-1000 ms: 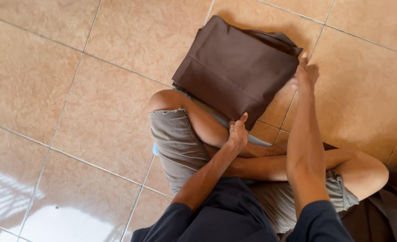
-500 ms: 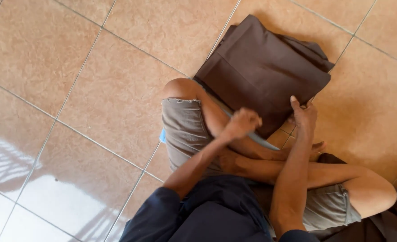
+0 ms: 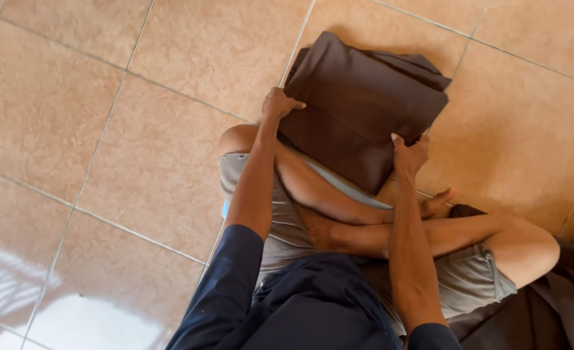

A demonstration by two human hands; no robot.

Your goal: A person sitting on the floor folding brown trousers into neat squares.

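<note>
A folded dark brown cloth (image 3: 364, 104) lies on the tiled floor in front of my crossed legs, its near edge resting over my shin. My left hand (image 3: 279, 104) grips the cloth's left edge near the corner. My right hand (image 3: 409, 155) presses on the cloth's near right part, fingers closed on the fabric. A thin pale blue strip (image 3: 345, 185) shows along my leg just under the cloth's near edge.
I sit cross-legged in grey shorts (image 3: 280, 227) and a dark blue top on tan floor tiles (image 3: 138, 129). More dark brown fabric (image 3: 546, 311) lies heaped at my right side. Bright window light reflects on the floor at lower left (image 3: 53, 311).
My left hand has reached forward from my knee to the cloth's left edge. My right hand has stayed on the cloth's near right side. The view has tilted slightly.
</note>
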